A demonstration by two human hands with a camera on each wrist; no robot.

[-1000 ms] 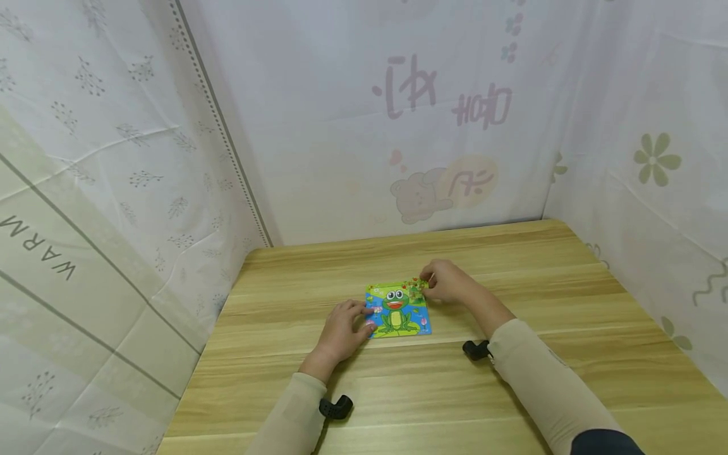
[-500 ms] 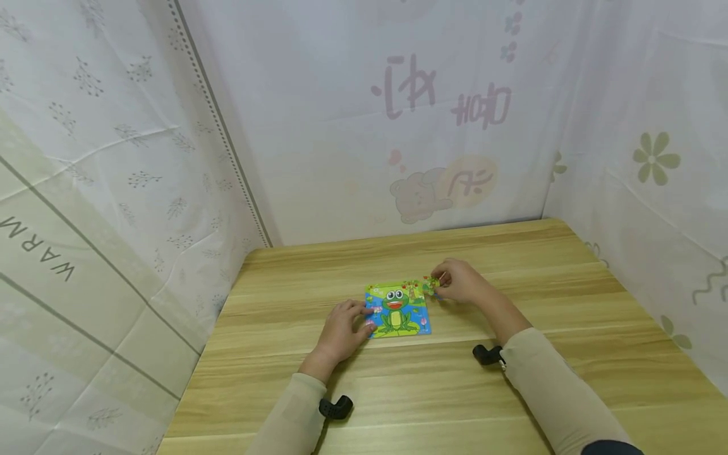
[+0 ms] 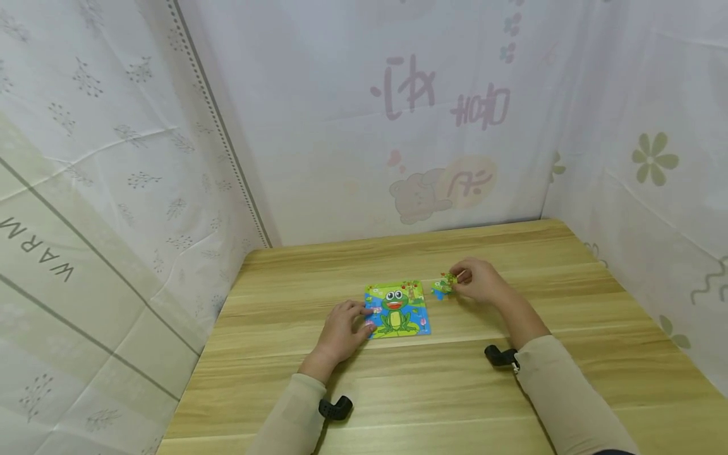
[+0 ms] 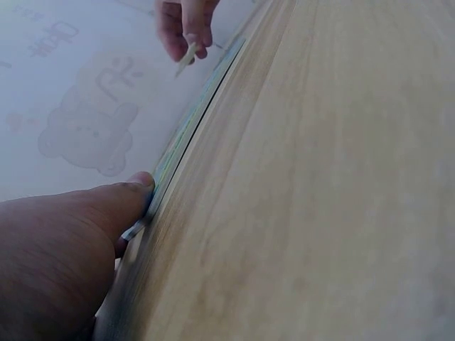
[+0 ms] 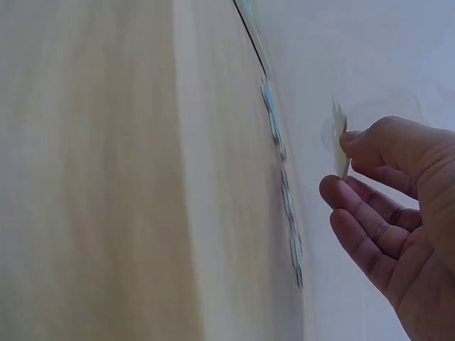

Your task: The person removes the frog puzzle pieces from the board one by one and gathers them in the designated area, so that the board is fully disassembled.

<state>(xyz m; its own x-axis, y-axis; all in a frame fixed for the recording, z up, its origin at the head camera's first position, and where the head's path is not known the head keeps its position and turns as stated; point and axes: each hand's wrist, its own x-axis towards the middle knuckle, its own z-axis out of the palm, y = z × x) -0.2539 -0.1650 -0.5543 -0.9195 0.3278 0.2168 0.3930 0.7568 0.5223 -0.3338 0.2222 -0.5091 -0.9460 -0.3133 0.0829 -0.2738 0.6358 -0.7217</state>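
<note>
A square frog jigsaw puzzle (image 3: 395, 309) lies flat on the wooden table. My left hand (image 3: 341, 333) holds its left edge, the thumb (image 4: 142, 179) on the near side. Right of the puzzle, my right hand (image 3: 476, 281) pinches a small green puzzle piece (image 5: 340, 142) between thumb and fingers, raised off the table in the right wrist view. Beneath it lie loose puzzle pieces (image 3: 440, 290), green and blue, separate from the puzzle. How many pieces lie there is unclear, as the held one overlaps them in the head view.
The wooden table (image 3: 409, 392) has a printed fabric curtain (image 3: 341, 126) behind it and at both sides. A black wrist camera (image 3: 335, 408) sits on the left sleeve, another black camera (image 3: 500, 356) on the right one.
My right hand has moved right, away from the puzzle's upper right corner, with a piece in its fingers. Loose pieces now show beside the puzzle. The left hand has stayed put.
</note>
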